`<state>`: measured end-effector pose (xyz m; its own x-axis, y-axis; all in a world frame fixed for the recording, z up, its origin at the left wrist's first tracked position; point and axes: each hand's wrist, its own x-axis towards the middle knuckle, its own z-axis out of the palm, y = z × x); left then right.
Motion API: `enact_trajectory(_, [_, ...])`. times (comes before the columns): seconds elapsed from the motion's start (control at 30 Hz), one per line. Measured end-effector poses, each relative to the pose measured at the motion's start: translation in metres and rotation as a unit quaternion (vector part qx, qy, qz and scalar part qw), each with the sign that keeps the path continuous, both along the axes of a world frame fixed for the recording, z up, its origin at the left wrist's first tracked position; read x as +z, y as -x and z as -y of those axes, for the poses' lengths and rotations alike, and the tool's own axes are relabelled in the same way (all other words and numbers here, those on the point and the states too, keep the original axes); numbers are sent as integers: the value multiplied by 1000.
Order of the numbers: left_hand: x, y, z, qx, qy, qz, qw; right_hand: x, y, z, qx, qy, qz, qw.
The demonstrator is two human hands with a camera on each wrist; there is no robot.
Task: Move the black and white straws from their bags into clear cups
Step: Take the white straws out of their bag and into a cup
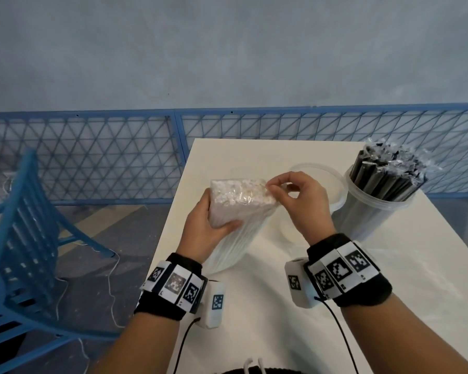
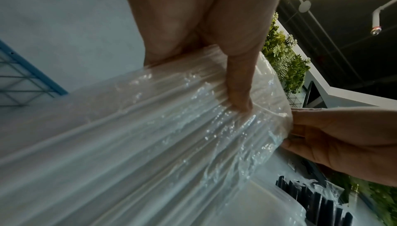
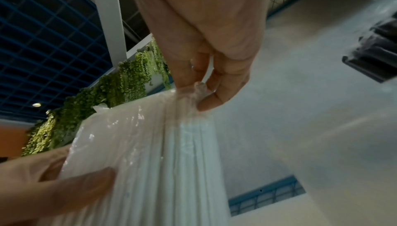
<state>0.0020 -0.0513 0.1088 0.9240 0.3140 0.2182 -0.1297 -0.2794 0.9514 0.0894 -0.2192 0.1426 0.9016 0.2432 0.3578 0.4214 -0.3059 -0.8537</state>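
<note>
The white table [image 1: 295,306] carried everything; its near edge was cut off by the bottom of the head view. Near its far right corner stood a clear cup [image 1: 373,211] packed with black straws [image 1: 387,179], loose clear wrapping [image 1: 405,157] bunched over their tops. Just left of it, toward the far edge, stood a second clear cup [image 1: 333,182], its rim partly hidden behind the right hand [image 1: 305,206] and hard to trace against the white surface. Toward the left edge, the bag of white straws [image 1: 235,225] stood tilted on its lower end. The left hand [image 1: 208,228] wrapped its upper part from the left, thumb [image 2: 238,85] pressed across the front and fingers curled round the back, out of sight. The right hand reached in from the right with wrist raised, its thumb and fingers [image 3: 223,83] pinching a tuft of the plastic at the bag's top right corner. Whether the bag was open there could not be told.
</note>
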Motion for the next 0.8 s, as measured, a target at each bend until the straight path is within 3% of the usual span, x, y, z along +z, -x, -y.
enact_trajectory(0.1, [-3, -1, -1, 3, 3, -9, 1000, -5, 2, 0, -14, -18, -20, 1000])
enact_trajectory(0.23, [-3, -3, -5, 38, 23, 0, 999, -7, 3, 3, 41, -7, -34, 999])
enact_trajectory(0.4, [0, -7, -8, 70, 50, 12, 996, -11, 4, 2, 100, 61, 29, 993])
enact_trajectory(0.57, [2, -7, -11, 65, 33, 24, 997, -10, 8, -3, 84, 34, 45, 995])
enact_trajectory(0.67, [6, -6, -16, 32, -19, 10, 999, -11, 10, -7, 68, 3, 32, 997])
enact_trajectory(0.8, [7, -7, -23, 35, -66, -10, 997, -15, 13, -16, 34, -95, -42, 994])
